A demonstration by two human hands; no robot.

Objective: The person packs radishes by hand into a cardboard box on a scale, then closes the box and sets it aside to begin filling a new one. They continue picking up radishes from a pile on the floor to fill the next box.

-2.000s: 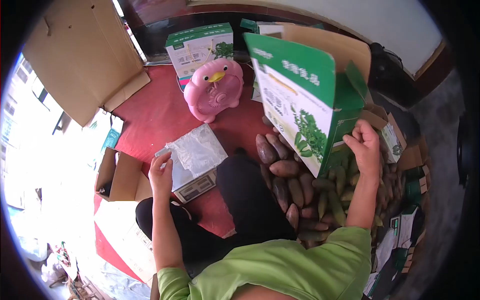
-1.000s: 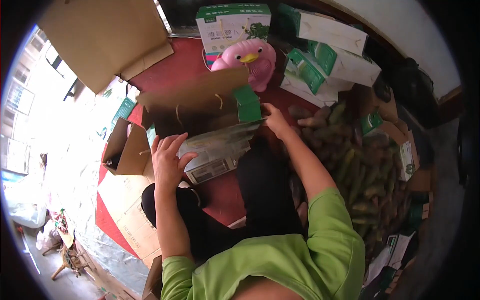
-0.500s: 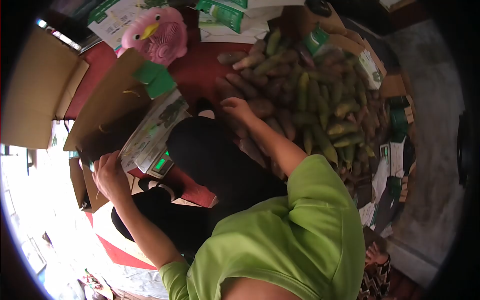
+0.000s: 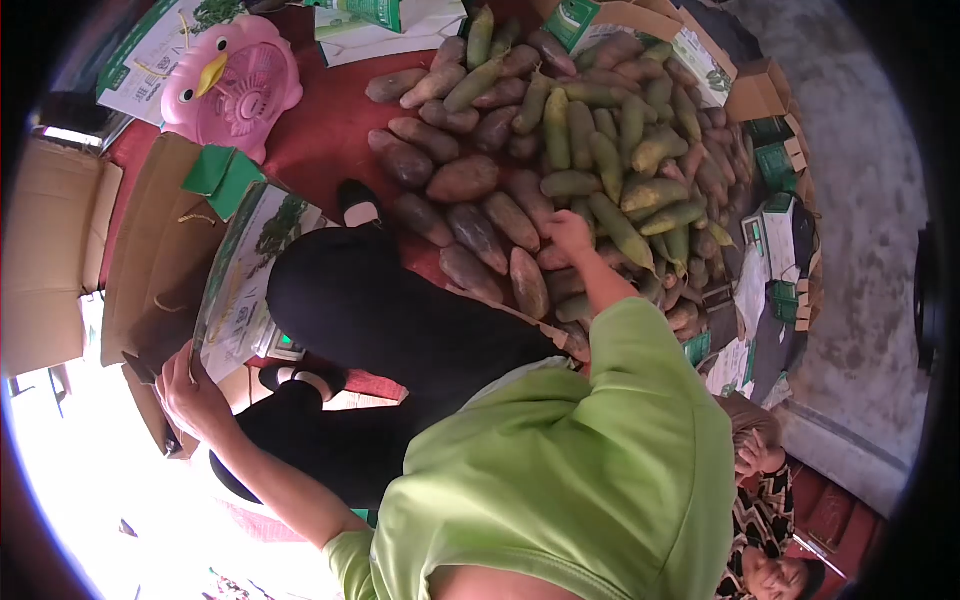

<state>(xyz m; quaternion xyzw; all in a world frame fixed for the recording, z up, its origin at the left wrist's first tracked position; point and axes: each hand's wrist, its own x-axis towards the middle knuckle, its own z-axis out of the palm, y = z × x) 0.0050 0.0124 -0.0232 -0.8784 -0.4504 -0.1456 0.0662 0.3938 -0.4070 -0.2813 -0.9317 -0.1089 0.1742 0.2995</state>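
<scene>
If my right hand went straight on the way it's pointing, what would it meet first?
Your right hand points into the heap of long brown and green tubers. Most likely it meets the dull brown tuber just beyond its fingertips first; depth is unclear, so it may already touch it.

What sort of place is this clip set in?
Probably an informal produce-packing spot on a floor: a heap of brown and green long tubers on a red mat, with green-and-white printed cardboard cartons around it.

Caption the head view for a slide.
Left hand grips an open green-and-white cardboard box while right hand touches a heap of brown and green elongated tubers.
</scene>
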